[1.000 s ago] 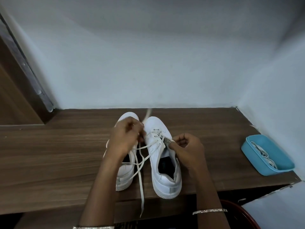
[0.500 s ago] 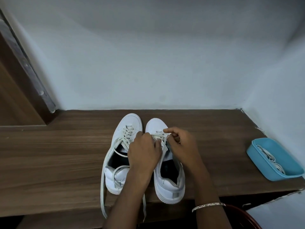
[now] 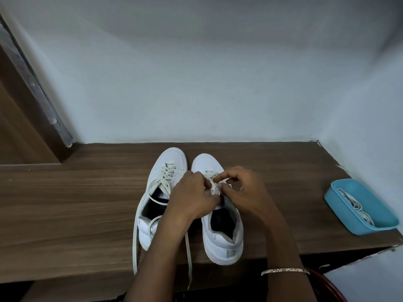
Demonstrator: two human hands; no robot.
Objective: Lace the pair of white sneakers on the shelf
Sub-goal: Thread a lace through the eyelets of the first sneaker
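Pale walls [image 3: 196, 83] meet at a right-hand corner behind the wood-grain shelf [image 3: 65, 203]; brown wooden panel [image 3: 17, 131] at left.

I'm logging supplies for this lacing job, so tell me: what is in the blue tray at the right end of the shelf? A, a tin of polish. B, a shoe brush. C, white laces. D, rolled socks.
C: the blue tray holds a loose bundle of white laces and nothing else that shows.
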